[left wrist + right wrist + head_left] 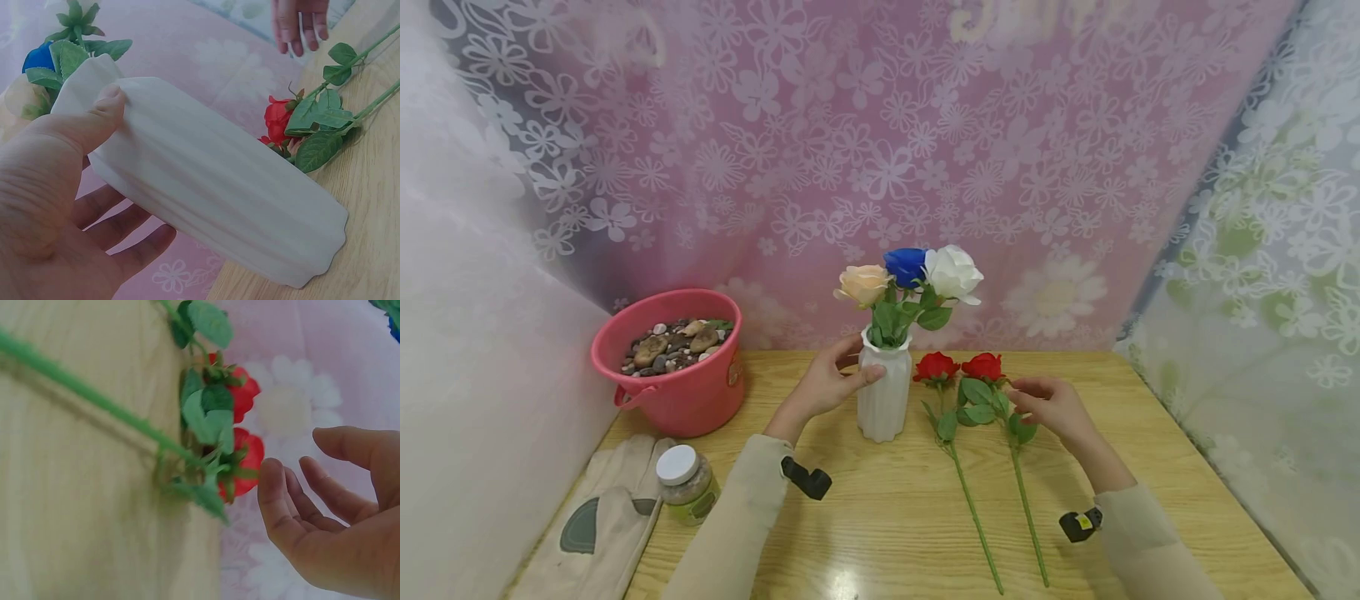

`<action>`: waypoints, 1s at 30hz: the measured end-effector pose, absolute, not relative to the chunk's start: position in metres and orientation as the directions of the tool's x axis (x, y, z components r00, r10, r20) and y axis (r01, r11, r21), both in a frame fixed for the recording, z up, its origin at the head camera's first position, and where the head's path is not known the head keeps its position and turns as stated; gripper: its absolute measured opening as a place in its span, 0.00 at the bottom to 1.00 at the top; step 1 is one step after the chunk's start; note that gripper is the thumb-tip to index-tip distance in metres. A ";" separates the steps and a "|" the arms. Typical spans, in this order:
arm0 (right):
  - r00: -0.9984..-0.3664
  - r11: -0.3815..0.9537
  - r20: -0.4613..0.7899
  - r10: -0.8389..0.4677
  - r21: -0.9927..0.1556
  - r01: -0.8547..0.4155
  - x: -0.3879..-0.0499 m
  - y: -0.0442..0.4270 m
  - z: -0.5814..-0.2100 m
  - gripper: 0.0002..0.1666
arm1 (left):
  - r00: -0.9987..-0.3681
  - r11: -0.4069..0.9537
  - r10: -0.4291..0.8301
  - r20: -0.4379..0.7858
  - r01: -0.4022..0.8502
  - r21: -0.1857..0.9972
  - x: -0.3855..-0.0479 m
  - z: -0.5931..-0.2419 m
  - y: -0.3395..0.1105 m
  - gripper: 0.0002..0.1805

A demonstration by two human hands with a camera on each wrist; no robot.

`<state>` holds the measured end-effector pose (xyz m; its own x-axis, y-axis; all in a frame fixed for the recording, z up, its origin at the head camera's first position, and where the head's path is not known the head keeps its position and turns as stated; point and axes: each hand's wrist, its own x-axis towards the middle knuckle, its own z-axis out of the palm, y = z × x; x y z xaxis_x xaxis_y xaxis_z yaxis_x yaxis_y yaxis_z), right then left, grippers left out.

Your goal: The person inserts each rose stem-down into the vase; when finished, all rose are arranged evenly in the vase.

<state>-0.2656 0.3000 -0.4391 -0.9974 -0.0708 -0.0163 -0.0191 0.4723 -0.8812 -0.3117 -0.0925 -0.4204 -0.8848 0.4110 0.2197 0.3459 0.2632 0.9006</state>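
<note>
A white fluted vase [883, 400] stands upright on the table, holding a peach rose [862, 285], a blue rose [906, 267] and a white rose [952, 273]. My left hand [831, 379] grips it near the rim, thumb on the front and fingers round the far side, as the left wrist view confirms with the vase [219, 181] in the hand [56, 187]. Two red roses lie to the right, one nearer the vase [936, 367] and one beside my right hand [1056, 408]. That hand's fingers are loosely bent and hold nothing in the right wrist view, close to a red bloom [250, 459].
At the left stands a pink bucket [681, 408] of pebbles. In front of it are a jar with a white lid [677, 465] and a folded beige cloth item [602, 533]. A pink floral curtain [820, 167] hangs behind the wooden table [850, 533].
</note>
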 end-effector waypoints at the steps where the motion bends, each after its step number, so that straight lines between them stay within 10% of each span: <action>1: -0.997 0.463 -0.029 -0.074 -0.886 -0.009 -0.265 0.303 -0.442 0.33 | -0.885 0.264 0.410 0.220 0.346 0.900 -0.312 -0.420 -0.092 0.40; 30: -0.991 0.505 -0.129 -0.041 -0.859 0.091 -0.258 0.315 -0.494 0.27 | -0.884 0.267 0.412 0.222 0.350 0.898 -0.313 -0.422 -0.093 0.41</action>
